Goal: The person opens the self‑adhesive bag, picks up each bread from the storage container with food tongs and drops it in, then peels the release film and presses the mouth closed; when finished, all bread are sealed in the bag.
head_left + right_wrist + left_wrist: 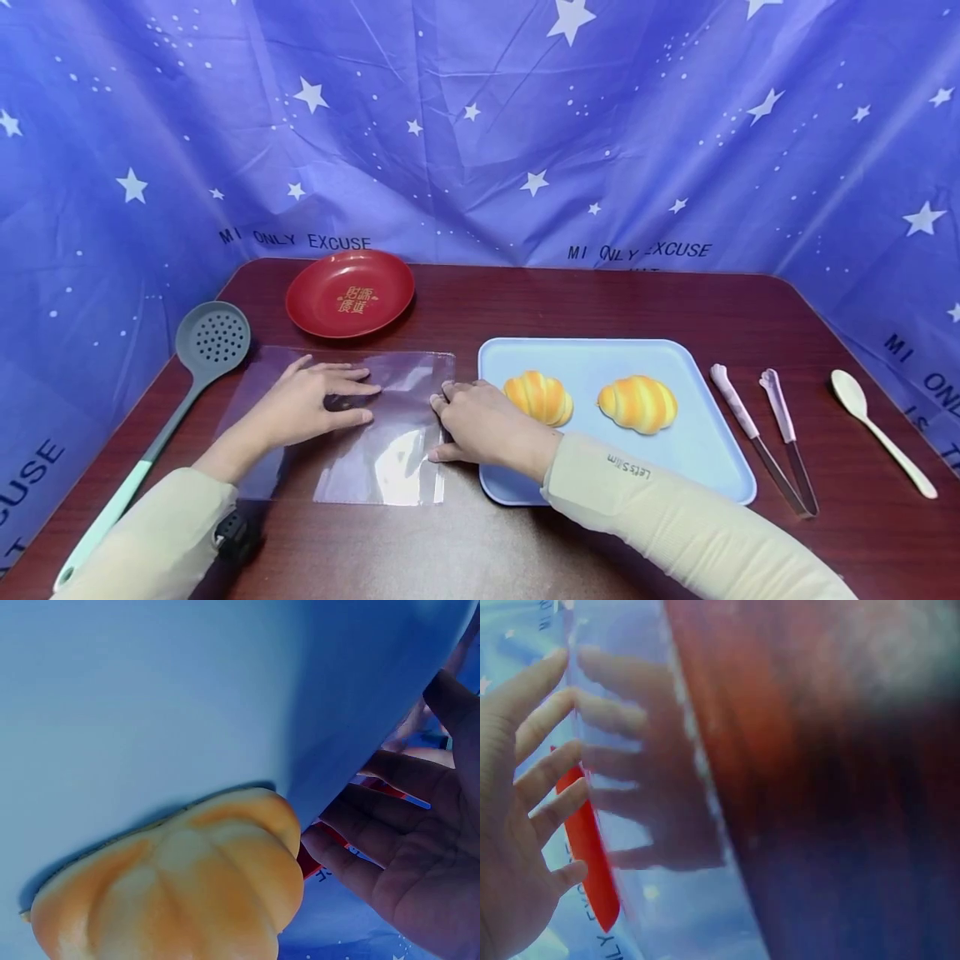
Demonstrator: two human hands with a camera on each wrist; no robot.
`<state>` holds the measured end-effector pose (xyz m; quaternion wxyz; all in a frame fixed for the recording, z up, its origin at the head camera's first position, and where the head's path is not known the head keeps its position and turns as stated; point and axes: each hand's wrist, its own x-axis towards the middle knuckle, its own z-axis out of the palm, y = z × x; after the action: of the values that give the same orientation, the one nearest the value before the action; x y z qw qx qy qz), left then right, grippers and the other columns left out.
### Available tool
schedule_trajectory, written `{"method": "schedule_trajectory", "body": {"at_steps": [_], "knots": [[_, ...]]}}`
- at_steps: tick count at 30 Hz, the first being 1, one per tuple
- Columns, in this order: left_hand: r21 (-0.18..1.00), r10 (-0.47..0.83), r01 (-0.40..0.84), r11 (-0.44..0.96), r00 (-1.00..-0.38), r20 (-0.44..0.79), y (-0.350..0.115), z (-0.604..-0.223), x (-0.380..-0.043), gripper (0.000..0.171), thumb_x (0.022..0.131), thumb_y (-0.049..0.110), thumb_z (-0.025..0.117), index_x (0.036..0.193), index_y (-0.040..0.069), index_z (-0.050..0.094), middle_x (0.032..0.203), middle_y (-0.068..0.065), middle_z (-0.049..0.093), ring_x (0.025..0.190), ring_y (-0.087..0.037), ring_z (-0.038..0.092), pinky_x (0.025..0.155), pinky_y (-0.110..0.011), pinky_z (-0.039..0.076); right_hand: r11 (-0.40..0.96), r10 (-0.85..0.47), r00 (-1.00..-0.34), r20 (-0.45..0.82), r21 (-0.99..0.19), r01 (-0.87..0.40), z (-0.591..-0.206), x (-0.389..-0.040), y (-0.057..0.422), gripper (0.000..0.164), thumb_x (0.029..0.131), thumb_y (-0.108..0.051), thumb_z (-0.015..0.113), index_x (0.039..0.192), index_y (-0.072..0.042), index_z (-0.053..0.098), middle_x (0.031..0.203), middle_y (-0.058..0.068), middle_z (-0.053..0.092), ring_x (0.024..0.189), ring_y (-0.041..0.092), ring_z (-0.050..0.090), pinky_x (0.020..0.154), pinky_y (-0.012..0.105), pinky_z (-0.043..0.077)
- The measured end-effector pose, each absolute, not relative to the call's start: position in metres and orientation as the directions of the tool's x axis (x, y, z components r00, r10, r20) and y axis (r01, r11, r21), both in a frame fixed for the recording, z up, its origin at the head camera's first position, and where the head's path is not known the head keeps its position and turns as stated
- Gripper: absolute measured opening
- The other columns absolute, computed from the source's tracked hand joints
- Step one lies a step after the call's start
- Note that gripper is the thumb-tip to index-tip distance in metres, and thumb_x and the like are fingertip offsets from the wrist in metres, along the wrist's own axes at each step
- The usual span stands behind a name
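The left hand (318,404) rests on the clear sheet (397,442), fingers spread and fairly straight, gripping nothing. The right hand (483,425) has its fingers loosely extended, likewise free of any hold, at the sheet's right edge. To flatten it well, the left hand should probably steady it with light, even pressure while the right smooths outward along the edge, without dragging or creasing it. The sheet lies directly beneath the left hand and mostly leftward of the right, on the tabletop (420,550). Just right of the right hand, the tray (705,450) bears a near croissant (536,398) and a farther croissant (637,404). Ahead of the left hand sits the plate (350,296); to its left, the skimmer (153,450). Well right of the right hand lie the tongs (765,452), then the spoon (879,434).
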<state>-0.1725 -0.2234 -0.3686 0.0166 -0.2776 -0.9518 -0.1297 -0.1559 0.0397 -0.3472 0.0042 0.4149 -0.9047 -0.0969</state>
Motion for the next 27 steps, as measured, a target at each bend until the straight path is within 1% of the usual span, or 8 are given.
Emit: {"method": "schedule_trajectory", "body": {"at_steps": [3, 5, 7, 11, 18, 21, 24, 27], "knots": [[0.228, 0.550, 0.557, 0.799, -0.829, 0.098, -0.2198, -0.3733, -0.1726, 0.057, 0.072, 0.062, 0.063, 0.122, 0.035, 0.057, 0.132, -0.001, 0.049, 0.124, -0.026, 0.040, 0.100, -0.062, 0.015, 0.641, -0.748, -0.660, -0.073, 0.179, -0.746, -0.3479, -0.1561, 0.0397, 0.073, 0.079, -0.063, 0.053, 0.126, -0.008, 0.053, 0.123, 0.012, 0.055, 0.114, 0.022, 0.051, 0.089, 0.037, 0.044], [0.238, 0.564, 0.572, 0.785, -0.819, 0.108, -0.2180, -0.3749, -0.1724, 0.058, 0.070, 0.062, 0.064, 0.122, 0.036, 0.057, 0.135, -0.003, 0.046, 0.126, -0.027, 0.038, 0.100, -0.062, 0.015, 0.644, -0.745, -0.663, -0.073, 0.179, -0.744, -0.3480, -0.1561, 0.0394, 0.073, 0.079, -0.063, 0.053, 0.127, -0.008, 0.053, 0.123, 0.012, 0.055, 0.114, 0.022, 0.051, 0.089, 0.037, 0.044], [0.241, 0.572, 0.584, 0.775, -0.810, 0.125, -0.2167, -0.3754, -0.1729, 0.054, 0.070, 0.060, 0.065, 0.118, 0.036, 0.060, 0.135, -0.003, 0.046, 0.126, -0.027, 0.037, 0.100, -0.062, 0.014, 0.644, -0.746, -0.663, -0.068, 0.181, -0.743, -0.3480, -0.1561, 0.0392, 0.073, 0.078, -0.063, 0.053, 0.126, -0.008, 0.054, 0.122, 0.012, 0.056, 0.112, 0.022, 0.053, 0.088, 0.037, 0.044], [0.248, 0.573, 0.589, 0.769, -0.808, 0.141, -0.2148, -0.3742, -0.1745, 0.045, 0.071, 0.054, 0.068, 0.112, 0.036, 0.064, 0.131, -0.003, 0.050, 0.125, -0.028, 0.038, 0.100, -0.060, 0.014, 0.641, -0.749, -0.660, -0.065, 0.183, -0.745, -0.3476, -0.1558, 0.0392, 0.072, 0.078, -0.063, 0.053, 0.125, -0.009, 0.054, 0.121, 0.011, 0.056, 0.111, 0.021, 0.053, 0.088, 0.036, 0.044], [0.272, 0.552, 0.567, 0.778, -0.823, 0.134, -0.2132, -0.3730, -0.1755, 0.038, 0.072, 0.048, 0.070, 0.108, 0.035, 0.067, 0.126, -0.001, 0.055, 0.123, -0.030, 0.041, 0.099, -0.058, 0.017, 0.643, -0.746, -0.663, -0.064, 0.189, -0.742, -0.3471, -0.1553, 0.0395, 0.071, 0.079, -0.063, 0.052, 0.125, -0.009, 0.054, 0.120, 0.011, 0.056, 0.110, 0.021, 0.053, 0.086, 0.036, 0.045], [0.299, 0.548, 0.568, 0.767, -0.822, 0.156, -0.2134, -0.3722, -0.1748, 0.034, 0.072, 0.042, 0.072, 0.104, 0.032, 0.069, 0.122, 0.000, 0.058, 0.120, -0.027, 0.046, 0.099, -0.057, 0.018, 0.644, -0.747, -0.662, -0.054, 0.189, -0.742, -0.3477, -0.1554, 0.0388, 0.071, 0.078, -0.063, 0.053, 0.124, -0.009, 0.055, 0.117, 0.009, 0.058, 0.106, 0.020, 0.055, 0.084, 0.035, 0.046], [0.324, 0.550, 0.587, 0.742, -0.809, 0.206, -0.2138, -0.3720, -0.1747, 0.026, 0.071, 0.036, 0.074, 0.097, 0.031, 0.072, 0.114, 0.002, 0.063, 0.112, -0.025, 0.053, 0.099, -0.057, 0.020, 0.642, -0.750, -0.660, -0.047, 0.188, -0.743, -0.3485, -0.1557, 0.0387, 0.070, 0.078, -0.063, 0.053, 0.122, -0.009, 0.057, 0.113, 0.008, 0.059, 0.102, 0.020, 0.057, 0.081, 0.035, 0.046], [0.335, 0.549, 0.604, 0.723, -0.797, 0.250, -0.2145, -0.3719, -0.1749, 0.021, 0.071, 0.032, 0.075, 0.092, 0.029, 0.074, 0.107, 0.004, 0.066, 0.106, -0.024, 0.057, 0.098, -0.056, 0.022, 0.638, -0.755, -0.655, -0.038, 0.190, -0.746, -0.3490, -0.1560, 0.0391, 0.068, 0.078, -0.063, 0.053, 0.119, -0.010, 0.058, 0.108, 0.006, 0.059, 0.096, 0.019, 0.058, 0.077, 0.034, 0.047]]}}
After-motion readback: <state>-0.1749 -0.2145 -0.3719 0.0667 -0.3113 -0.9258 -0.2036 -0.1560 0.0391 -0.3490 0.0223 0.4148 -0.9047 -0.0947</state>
